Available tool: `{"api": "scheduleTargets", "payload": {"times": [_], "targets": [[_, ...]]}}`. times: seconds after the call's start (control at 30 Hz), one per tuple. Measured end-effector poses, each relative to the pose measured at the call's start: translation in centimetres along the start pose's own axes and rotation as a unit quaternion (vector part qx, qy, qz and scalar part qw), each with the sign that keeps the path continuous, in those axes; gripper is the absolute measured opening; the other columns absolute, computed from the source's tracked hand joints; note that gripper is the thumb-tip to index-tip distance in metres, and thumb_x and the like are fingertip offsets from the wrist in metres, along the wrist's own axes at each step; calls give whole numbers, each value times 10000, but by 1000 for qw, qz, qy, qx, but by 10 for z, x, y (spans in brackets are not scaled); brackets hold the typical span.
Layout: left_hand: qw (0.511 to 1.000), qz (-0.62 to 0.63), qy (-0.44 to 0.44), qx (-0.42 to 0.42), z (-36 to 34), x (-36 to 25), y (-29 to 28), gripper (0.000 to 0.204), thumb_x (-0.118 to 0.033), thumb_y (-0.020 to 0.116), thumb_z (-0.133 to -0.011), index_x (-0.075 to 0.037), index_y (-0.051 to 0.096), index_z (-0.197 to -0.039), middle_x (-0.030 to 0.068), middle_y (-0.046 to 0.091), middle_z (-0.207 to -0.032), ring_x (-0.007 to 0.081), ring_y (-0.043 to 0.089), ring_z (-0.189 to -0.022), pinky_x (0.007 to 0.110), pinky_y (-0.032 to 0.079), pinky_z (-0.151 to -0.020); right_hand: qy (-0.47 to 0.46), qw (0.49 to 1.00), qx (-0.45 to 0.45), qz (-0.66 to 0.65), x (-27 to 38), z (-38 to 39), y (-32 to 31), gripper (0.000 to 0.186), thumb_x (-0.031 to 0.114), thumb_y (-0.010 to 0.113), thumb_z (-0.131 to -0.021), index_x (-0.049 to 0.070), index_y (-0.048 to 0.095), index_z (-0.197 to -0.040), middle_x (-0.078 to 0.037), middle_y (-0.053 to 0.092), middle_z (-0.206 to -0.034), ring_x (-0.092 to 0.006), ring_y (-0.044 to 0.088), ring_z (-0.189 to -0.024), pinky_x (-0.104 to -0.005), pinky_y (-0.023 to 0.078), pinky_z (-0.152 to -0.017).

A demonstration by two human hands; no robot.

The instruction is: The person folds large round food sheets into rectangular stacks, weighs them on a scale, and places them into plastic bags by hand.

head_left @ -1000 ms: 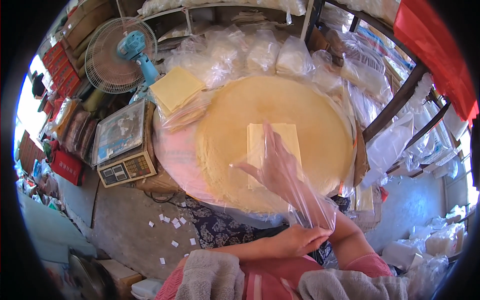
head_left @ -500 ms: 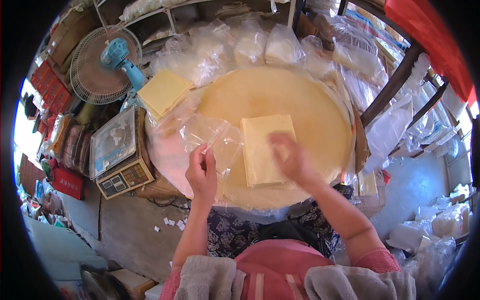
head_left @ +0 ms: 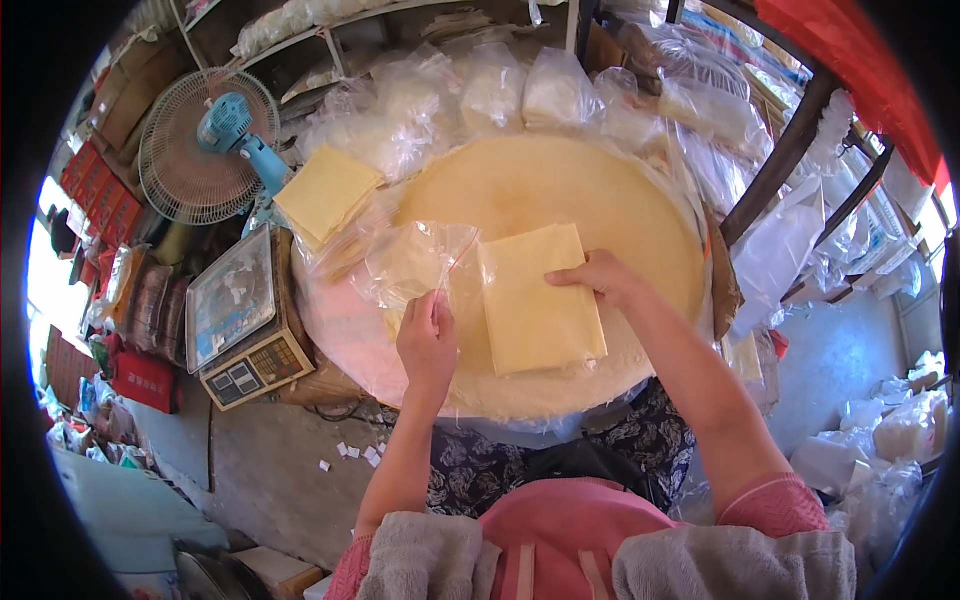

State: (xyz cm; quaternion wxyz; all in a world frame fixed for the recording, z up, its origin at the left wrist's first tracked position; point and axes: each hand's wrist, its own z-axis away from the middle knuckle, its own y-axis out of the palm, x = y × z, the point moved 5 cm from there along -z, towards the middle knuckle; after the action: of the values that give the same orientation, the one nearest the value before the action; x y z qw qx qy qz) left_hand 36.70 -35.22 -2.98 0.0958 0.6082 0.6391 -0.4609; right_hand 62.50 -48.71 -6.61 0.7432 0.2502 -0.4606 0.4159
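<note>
1. The scene is bright overall; the worktop (head_left: 645,225) is lit fairly evenly, in a warm yellow, with only soft shadows.
2. A patch of light (head_left: 45,285) at the left rim is blown out to white; smaller glare shows at the right rim.
3. Hard highlights speckle the clear packages (head_left: 425,118) on the far side, and thin glints streak the plastic bag (head_left: 415,262) in the left grip (head_left: 427,340).
4. The floor (head_left: 840,390) on the right has a bluish sheen; beneath the far shelf (head_left: 300,43) it is dim.
5. Lines bow toward the edges, ending in black corners with a blue fringe at left.
6. Details near the rim look soft.
</note>
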Motion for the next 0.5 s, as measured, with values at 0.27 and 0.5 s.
{"api": "scheduleTargets", "payload": {"times": [0.27,0.5], "targets": [[999,-10,33,28,-7,-14,2,169,-63,614,-904,-35,640,-1068,103,569,-803,217,565,-655,325,471,-589,-75,959,-48,-270,-36,61,24,482,110,703,-792,-62,540,-1211,-176,658,-1070,-279,673,-929,-386,564,-816],[986,112,-10,125,18,-34,40,148,-110,623,-915,-13,655,-1023,120,603,-740,197,568,-601,308,470,-556,-81,916,-26,-392,-63,141,-34,635,116,634,-699,-69,484,-1287,-206,646,-1108,-323,668,-953,-407,558,-863]]}}
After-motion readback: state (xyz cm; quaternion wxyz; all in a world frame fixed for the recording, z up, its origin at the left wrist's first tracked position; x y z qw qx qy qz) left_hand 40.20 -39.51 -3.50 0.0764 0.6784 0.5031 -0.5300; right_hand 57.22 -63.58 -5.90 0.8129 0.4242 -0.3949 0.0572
